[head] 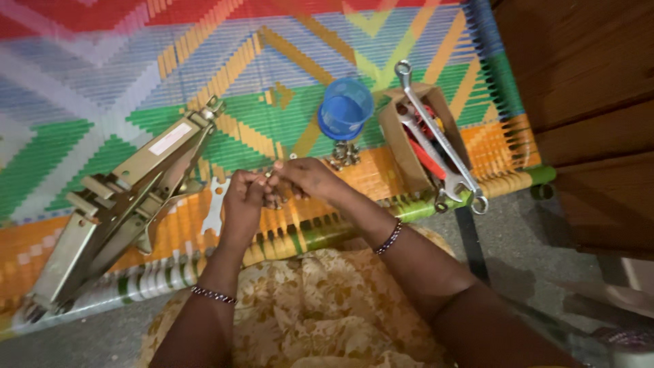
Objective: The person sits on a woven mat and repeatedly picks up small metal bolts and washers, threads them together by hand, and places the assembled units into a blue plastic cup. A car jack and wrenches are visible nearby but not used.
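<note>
My left hand and my right hand meet over the near edge of a woven, many-coloured cot. Between their fingertips they pinch a small metal piece, too small to name; both hands grip it. Just beyond the hands lies a little heap of metal nuts. A flat pale wrench rests on the weave by my left hand. A beaded bracelet circles each wrist.
A folded scissor jack lies at the left. A blue plastic cup lies behind the nuts. An open cardboard box holds spanners and a red-handled tool. A wooden cabinet stands at the right.
</note>
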